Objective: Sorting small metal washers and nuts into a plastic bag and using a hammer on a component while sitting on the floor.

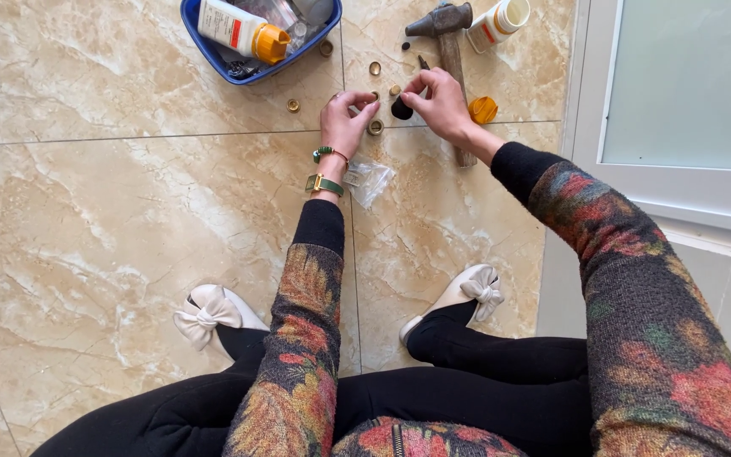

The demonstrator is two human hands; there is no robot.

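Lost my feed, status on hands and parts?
Left hand pinching small brass ring. Right hand fingertips on black round piece. Hammer lies under right hand; loose brass fittings around.

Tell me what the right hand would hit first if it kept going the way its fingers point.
The right hand points left, toward the left hand. First in line is likely the small dark round piece at its fingertips, then the left hand's fingers; depth is unclear.

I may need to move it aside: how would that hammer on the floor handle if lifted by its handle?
The hammer probably feels head-heavy: dark metal head, slim wooden handle. It lies flat on the tile floor, so rolling seems unlikely.
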